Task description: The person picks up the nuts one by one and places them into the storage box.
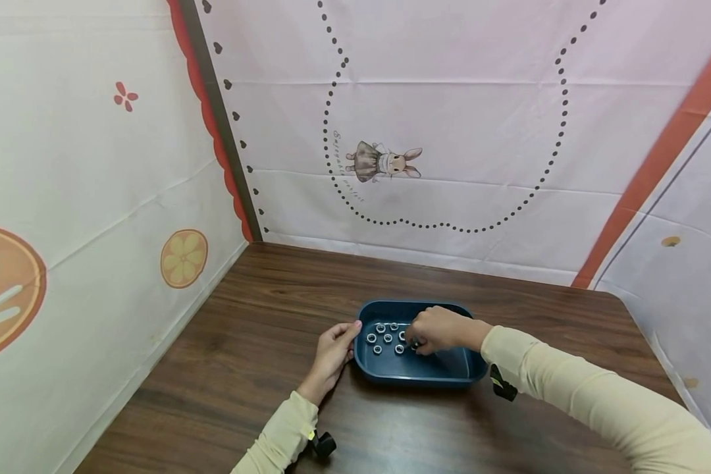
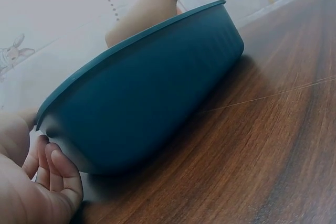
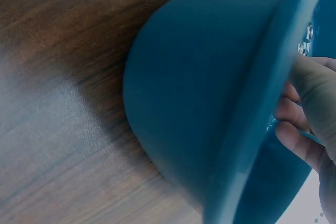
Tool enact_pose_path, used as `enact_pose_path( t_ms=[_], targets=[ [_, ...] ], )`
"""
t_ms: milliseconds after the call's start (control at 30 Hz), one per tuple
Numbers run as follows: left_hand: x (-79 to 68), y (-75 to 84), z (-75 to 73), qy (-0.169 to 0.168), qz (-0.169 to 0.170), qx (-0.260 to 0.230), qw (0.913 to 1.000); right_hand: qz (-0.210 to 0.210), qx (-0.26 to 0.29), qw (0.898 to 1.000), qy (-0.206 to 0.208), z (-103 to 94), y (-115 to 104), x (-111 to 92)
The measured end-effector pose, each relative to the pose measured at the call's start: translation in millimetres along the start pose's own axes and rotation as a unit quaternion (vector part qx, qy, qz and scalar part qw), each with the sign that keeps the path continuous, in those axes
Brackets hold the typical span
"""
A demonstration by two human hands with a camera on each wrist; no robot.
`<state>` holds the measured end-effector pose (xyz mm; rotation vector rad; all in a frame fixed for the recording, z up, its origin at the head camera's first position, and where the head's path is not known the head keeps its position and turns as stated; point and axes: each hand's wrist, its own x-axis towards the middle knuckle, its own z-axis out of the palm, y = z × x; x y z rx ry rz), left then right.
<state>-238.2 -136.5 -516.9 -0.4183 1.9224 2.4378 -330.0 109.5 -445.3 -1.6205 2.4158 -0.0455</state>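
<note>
A dark blue rectangular basin point(image 1: 403, 380) with rounded corners sits on the table. Several silver metal nuts point(image 1: 388, 338) lie on its floor, mostly in the left half. At the basin's left end, my left hand point(image 1: 334, 352) grips the wall, thumb at the rim and fingers curled against the outside, as the left wrist view shows. My right hand point(image 1: 441, 329) reaches over the right side into the basin. Its curled fingers pinch a nut point(image 1: 415, 344) near the floor, partly covered by them. In the right wrist view the rim hides part of the right fingers point(image 3: 296, 142).
Brown wood-grain table point(image 1: 261, 316) surrounds the basin. Printed white cloth point(image 1: 462, 131) hangs behind it and along both sides. A small black device point(image 1: 323, 444) is strapped at the left wrist, and another point(image 1: 503, 384) at the right.
</note>
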Motion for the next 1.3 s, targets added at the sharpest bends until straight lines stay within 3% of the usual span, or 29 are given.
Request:
enact_pose_path(
  t_ms=[233, 567, 800, 933, 1100, 1200, 1300],
  targets=[
    [-1.5, 0.8, 0.6, -0.004, 0.005, 0.001, 1.0000, -0.008, -0.044, 0.999, -0.015, -7.1, -6.1, 3.4],
    [0.5, -0.9, 4.5, 0.000, 0.001, -0.004, 1.0000, 0.004, -0.032, 0.999, -0.002, -9.8, -8.0, -4.2],
    [1.4, -1.9, 10.4, -0.014, 0.003, 0.003, 0.9999, 0.023, -0.017, 0.994, 0.108, -28.5, -24.2, -41.1],
    [1.6, -0.7, 11.0, -0.018, 0.003, 0.008, 0.9998, 0.056, -0.022, 0.979, 0.194, -37.1, -46.3, -63.1],
    [3.3, 2.0, 1.6, -0.018, 0.001, 0.019, 0.9996, 0.090, -0.004, 0.958, 0.273, -35.7, -76.2, -79.0],
    [4.5, 7.7, -6.6, -0.009, 0.033, 0.058, 0.9978, 0.106, 0.017, 0.948, 0.301, -29.5, -89.4, -79.3],
    [7.3, 15.1, -14.8, 0.013, 0.080, 0.117, 0.9898, 0.131, 0.035, 0.939, 0.316, -21.7, -94.3, -74.2]
  ],
)
